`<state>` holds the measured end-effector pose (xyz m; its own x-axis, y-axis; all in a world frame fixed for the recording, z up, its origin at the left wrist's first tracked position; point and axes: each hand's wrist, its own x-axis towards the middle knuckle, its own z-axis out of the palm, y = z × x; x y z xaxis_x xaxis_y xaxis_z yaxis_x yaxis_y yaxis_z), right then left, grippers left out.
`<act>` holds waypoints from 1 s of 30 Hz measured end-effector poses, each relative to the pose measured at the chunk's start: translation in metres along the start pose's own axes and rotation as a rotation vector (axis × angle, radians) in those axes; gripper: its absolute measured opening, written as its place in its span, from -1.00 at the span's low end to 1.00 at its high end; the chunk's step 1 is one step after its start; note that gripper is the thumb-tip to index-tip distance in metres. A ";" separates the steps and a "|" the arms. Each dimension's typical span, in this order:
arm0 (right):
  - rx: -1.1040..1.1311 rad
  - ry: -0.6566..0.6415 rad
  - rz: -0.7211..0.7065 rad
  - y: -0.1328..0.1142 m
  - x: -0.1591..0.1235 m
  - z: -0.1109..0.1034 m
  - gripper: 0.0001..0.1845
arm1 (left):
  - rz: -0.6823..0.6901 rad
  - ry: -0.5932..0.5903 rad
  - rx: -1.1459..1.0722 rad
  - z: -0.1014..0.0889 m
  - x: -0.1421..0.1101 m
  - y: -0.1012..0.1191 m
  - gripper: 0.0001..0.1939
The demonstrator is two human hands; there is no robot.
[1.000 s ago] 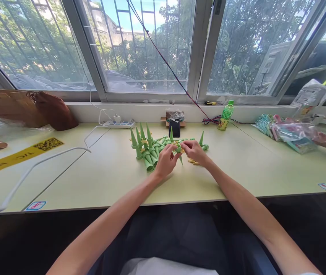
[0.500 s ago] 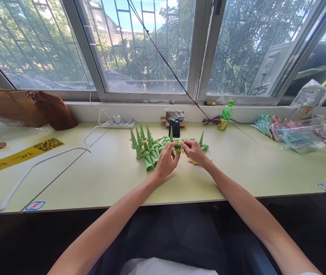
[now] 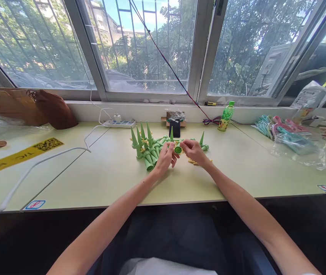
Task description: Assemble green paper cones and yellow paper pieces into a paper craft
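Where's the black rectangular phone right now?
The phone is in the head view, slightly right of centre, behind one upright pointed green cone and in front of a small brown cardboard box.

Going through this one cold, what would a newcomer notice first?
Green cones, some upright like spikes, bunch centrally beside the left hand, which holds a green piece close to the right hand. Then come the QR-coded yellow strip at far left and the green-capped bottle at the back, right of the hands.
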<state>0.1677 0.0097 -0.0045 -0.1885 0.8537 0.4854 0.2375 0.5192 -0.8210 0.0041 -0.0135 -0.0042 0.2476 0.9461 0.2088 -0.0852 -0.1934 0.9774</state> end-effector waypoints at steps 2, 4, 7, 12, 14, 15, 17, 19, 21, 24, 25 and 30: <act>-0.012 -0.031 -0.014 -0.001 -0.001 0.001 -0.48 | -0.051 -0.025 -0.023 0.000 0.000 0.001 -0.57; -0.015 -0.051 -0.027 0.000 -0.001 0.001 -0.50 | -0.071 -0.033 -0.035 -0.001 -0.001 0.001 -0.58; -0.010 -0.059 -0.031 0.000 -0.002 0.001 -0.51 | -0.058 -0.029 -0.034 -0.001 -0.001 0.000 -0.58; -0.017 -0.053 -0.033 -0.001 -0.001 0.000 -0.51 | 0.003 -0.033 0.016 -0.002 0.000 -0.004 -0.54; -0.025 -0.052 -0.038 -0.002 -0.001 -0.001 -0.51 | 0.025 -0.034 0.036 -0.002 0.000 -0.005 -0.52; -0.031 -0.051 -0.039 -0.002 -0.001 -0.001 -0.51 | 0.036 -0.034 0.044 -0.002 0.000 -0.005 -0.51; -0.046 -0.048 -0.039 -0.002 -0.001 -0.001 -0.51 | 0.066 -0.034 0.061 -0.002 0.000 -0.006 -0.49; -0.060 -0.045 -0.044 -0.001 -0.001 -0.002 -0.52 | 0.102 -0.036 0.095 -0.001 -0.002 -0.006 -0.47; -0.073 -0.040 -0.059 0.001 -0.001 -0.002 -0.52 | 0.144 -0.033 0.154 -0.001 -0.003 -0.006 -0.48; -0.090 -0.038 -0.072 0.002 0.000 -0.002 -0.52 | 0.205 -0.030 0.248 -0.002 -0.004 -0.007 -0.52; -0.094 -0.038 -0.070 0.002 0.000 -0.002 -0.52 | 0.222 -0.029 0.271 -0.002 -0.004 -0.007 -0.53; -0.109 -0.040 -0.062 -0.001 0.000 -0.003 -0.56 | 0.294 -0.012 0.376 -0.003 -0.003 -0.011 -0.56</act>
<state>0.1703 0.0096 -0.0031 -0.2433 0.8188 0.5199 0.3259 0.5739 -0.7513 0.0009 -0.0132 -0.0156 0.2762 0.8347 0.4765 0.2017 -0.5350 0.8204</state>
